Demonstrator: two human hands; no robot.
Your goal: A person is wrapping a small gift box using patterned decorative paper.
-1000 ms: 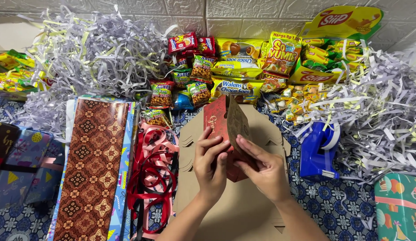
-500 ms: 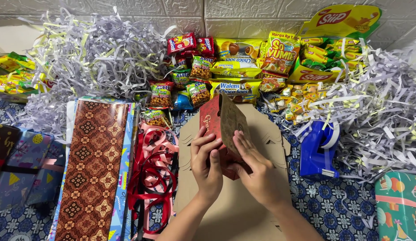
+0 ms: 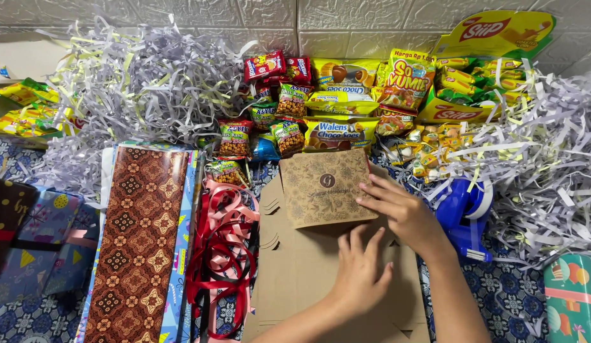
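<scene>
A brown kraft box (image 3: 322,188) with a printed floral pattern and a round emblem lies face up on a flat sheet of plain cardboard (image 3: 302,292). My right hand (image 3: 406,215) rests its stretched fingers on the box's right edge and lower right corner. Just below the box, my left hand (image 3: 360,274) lies flat on the cardboard, fingers spread and fingertips close to the box's lower edge. Neither hand grips anything.
Red and pink ribbons (image 3: 222,248) lie left of the cardboard, beside brown patterned wrapping paper (image 3: 133,241). Snack packets (image 3: 333,95) line the back wall between piles of shredded paper (image 3: 130,82). A blue tape dispenser (image 3: 465,213) stands right of my right hand. Wrapped gifts (image 3: 35,241) sit at left.
The box was held upright between both hands with its red side showing. It now lies flat, brown face up, farther back, and both hands have opened onto it and the cardboard.
</scene>
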